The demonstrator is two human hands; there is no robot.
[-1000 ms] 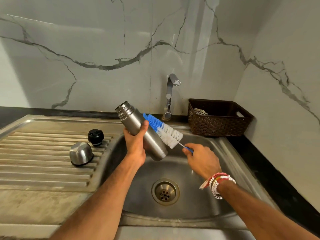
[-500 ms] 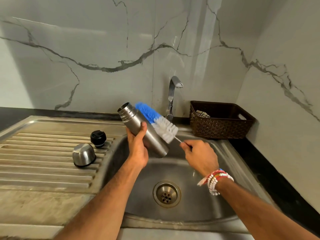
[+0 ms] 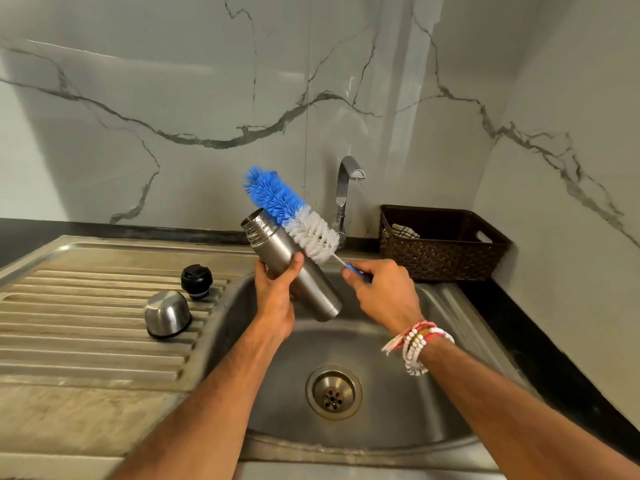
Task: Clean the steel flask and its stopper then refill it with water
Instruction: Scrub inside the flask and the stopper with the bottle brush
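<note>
My left hand [image 3: 275,289] grips the open steel flask [image 3: 294,268] around its middle, tilted with the mouth up and to the left, above the sink basin [image 3: 398,393]. A bottle brush [image 3: 291,213] with blue and white bristles lies along the flask's upper right side, its blue tip past the mouth. My right hand [image 3: 381,292] holds the brush by its blue handle. The black stopper [image 3: 196,281] and the steel cup lid [image 3: 167,312] rest on the ribbed drainboard [image 3: 86,334] to the left.
A chrome tap [image 3: 346,192] stands behind the basin, with no water visible. A dark woven basket [image 3: 443,247] holding a cloth sits on the black counter to the right. The drain [image 3: 334,393] is at the basin's middle. Marble walls close in behind and to the right.
The brush has slid up along the flask's outside, from near its lower half to past the mouth. My right hand rose with it. The flask stays in my left hand.
</note>
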